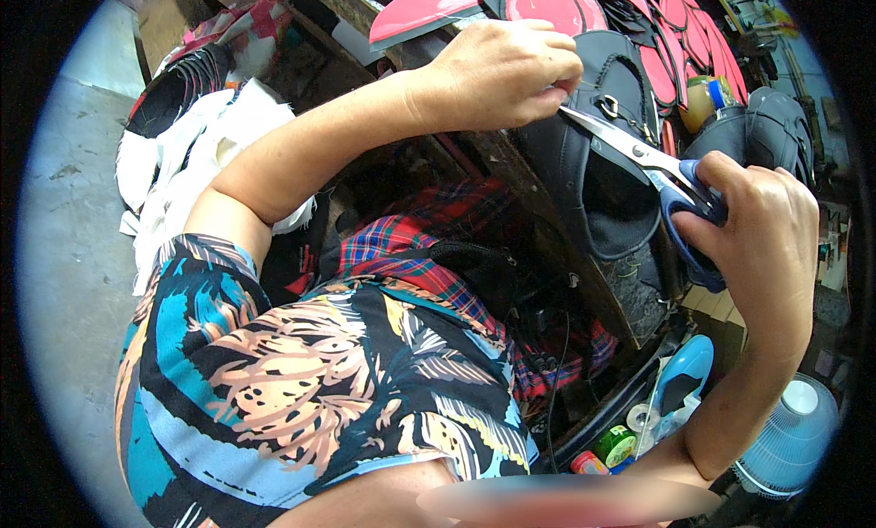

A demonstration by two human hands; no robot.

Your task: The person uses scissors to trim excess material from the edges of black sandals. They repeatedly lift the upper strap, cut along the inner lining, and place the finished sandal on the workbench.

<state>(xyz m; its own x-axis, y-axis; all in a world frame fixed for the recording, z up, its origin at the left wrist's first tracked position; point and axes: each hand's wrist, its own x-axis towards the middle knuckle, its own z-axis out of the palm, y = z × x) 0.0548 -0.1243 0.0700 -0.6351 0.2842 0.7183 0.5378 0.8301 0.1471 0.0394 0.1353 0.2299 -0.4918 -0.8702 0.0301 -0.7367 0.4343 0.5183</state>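
Note:
A pair of scissors [639, 149] with silver blades and blue handles is in my right hand [762, 222], fingers through its loops. The blades look slightly apart, and their tips reach to the fingertips of my left hand [511, 76]. My left hand is closed in a pinch above the edge of a black shoe upper [616, 195]. What it pinches is hidden or too small to see. The upper has a strap with a metal buckle [609, 105] and lies on a dark, worn workbench [630, 295], under the scissors.
Red and black cut shoe pieces [552, 8] pile up at the back. Another black shoe upper [776, 131] stands at the right beside a jar [701, 104] with a blue lid. A tray with thread spools [643, 417] sits at lower right. White cloth [196, 154] hangs at left.

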